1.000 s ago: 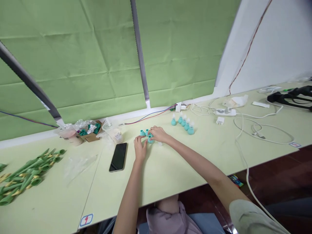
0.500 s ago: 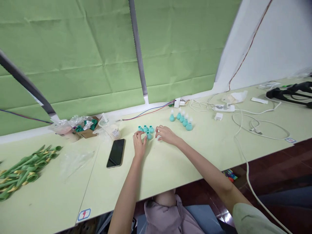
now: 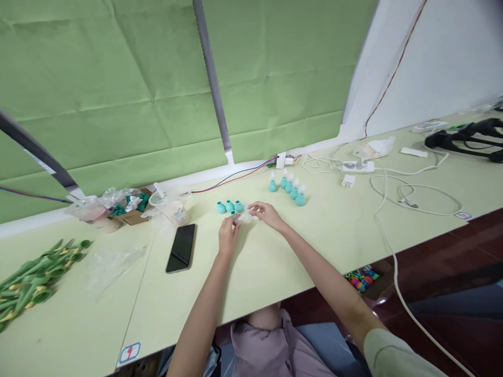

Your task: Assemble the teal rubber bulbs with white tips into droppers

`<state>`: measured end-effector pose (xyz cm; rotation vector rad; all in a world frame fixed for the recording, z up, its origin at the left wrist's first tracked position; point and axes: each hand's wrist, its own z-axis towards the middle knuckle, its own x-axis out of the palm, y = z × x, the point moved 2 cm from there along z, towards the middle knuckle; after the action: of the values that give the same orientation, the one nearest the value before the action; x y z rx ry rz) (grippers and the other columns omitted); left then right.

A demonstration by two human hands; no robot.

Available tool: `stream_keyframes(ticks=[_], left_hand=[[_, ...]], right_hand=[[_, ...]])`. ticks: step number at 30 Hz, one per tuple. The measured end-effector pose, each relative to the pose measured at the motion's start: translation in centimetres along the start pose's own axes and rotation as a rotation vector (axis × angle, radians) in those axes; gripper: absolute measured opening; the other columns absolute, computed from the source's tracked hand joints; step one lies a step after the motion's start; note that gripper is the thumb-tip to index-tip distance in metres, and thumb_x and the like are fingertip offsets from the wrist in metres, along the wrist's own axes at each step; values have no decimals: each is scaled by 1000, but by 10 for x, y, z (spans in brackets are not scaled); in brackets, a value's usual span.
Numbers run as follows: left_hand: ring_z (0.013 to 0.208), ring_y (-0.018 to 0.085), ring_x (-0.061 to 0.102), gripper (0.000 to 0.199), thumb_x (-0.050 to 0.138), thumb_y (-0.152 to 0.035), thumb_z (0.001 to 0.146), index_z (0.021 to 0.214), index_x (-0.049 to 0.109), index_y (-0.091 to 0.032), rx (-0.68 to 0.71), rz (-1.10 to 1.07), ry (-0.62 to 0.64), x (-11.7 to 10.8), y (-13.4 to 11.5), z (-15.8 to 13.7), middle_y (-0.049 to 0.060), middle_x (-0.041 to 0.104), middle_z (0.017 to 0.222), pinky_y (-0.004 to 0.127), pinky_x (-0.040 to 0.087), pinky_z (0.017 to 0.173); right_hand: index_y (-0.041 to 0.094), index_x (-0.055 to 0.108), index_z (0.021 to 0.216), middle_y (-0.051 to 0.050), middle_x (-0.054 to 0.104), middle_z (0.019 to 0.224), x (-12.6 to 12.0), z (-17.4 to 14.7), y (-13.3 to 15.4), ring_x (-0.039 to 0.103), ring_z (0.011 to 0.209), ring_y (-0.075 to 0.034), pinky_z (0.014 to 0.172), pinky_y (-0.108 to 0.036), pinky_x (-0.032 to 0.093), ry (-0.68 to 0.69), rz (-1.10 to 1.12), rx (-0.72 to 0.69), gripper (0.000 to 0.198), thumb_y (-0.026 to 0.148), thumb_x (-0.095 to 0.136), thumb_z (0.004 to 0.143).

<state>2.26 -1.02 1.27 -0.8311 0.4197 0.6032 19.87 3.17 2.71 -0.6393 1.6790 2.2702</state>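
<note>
Just brought left hand (image 3: 228,235) and right hand (image 3: 268,214) to small clear pieces (image 3: 246,215) on the counter (image 3: 263,272), beside open teal bottles (image 3: 229,206); cannot tell if clamped or apart. Apparently turning from bottles to pieces.

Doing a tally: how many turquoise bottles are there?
9 visible: three open bottles in a row, a fourth partly behind the left hand, one white-topped bottle apart, four white-topped bottles in a slanting row. More may be hidden.
</note>
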Motion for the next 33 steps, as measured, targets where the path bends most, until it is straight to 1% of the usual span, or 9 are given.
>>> stream_keyframes(ticks=[2,4,7,10,13,16,20,26,33], left_hand=[[74,15,52,26,46,-33,85,106,55,-20,-53,-14,-56,-4,2,2,5,59,87,29,43,67],[75,15,52,27,45,-34,85,105,55,-19,-84,-17,-71,-7,1,3,5,59,88,28,42,65],[76,15,51,26,45,-33,85,104,56,-20,-77,4,-32,-7,-2,3,4,58,86,28,42,65],[76,15,51,25,45,-32,85,105,56,-21,-48,28,8,-6,-6,1,3,58,84,28,42,68],[76,15,51,25,44,-32,86,105,56,-21,-38,38,32,-6,-8,0,4,58,84,28,42,69],[76,15,51,26,44,-33,86,106,55,-21,-44,43,35,-7,-8,0,4,57,84,29,42,69],[77,16,51,26,43,-33,86,106,55,-21,-47,48,41,-7,-7,0,4,57,84,29,43,69],[78,16,52,26,44,-32,86,106,56,-21,-38,49,57,-4,-6,-1,5,58,85,29,43,68],[79,16,52,26,43,-32,86,106,55,-21,-32,34,89,-2,-6,-1,5,58,87,30,44,70]], right_hand=[[25,63,99,1,65,85,-16,-1,-6,55,69,-12,63,-24,39,-128,-172,33,22,34,54,81],[27,66,91,2,63,87,-28,-3,-11,54,79,-14,69,-25,39,-189,-331,32,15,30,58,79],[28,68,84,0,59,94,-33,-5,-19,50,94,-17,75,-26,38,-141,-491,-16,10,26,64,75],[26,69,85,-2,56,98,-28,-6,-22,47,97,-18,76,-26,38,-106,-593,-63,11,24,64,75],[26,68,87,-3,55,97,-24,-5,-23,46,96,-18,76,-27,38,-85,-637,-83,11,24,62,77],[25,68,88,-3,56,96,-26,-5,-24,46,95,-18,77,-28,38,-94,-647,-98,12,24,61,79],[24,67,89,-4,56,96,-31,-5,-28,46,96,-19,76,-29,38,-127,-657,-60,12,25,59,80],[25,68,86,-4,58,93,-22,-2,-35,46,94,-18,75,-27,38,-61,-680,-52,10,26,60,79],[22,66,82,-4,58,93,-20,-1,-36,47,94,-18,76,-27,38,-74,-688,-21,9,27,60,80]])
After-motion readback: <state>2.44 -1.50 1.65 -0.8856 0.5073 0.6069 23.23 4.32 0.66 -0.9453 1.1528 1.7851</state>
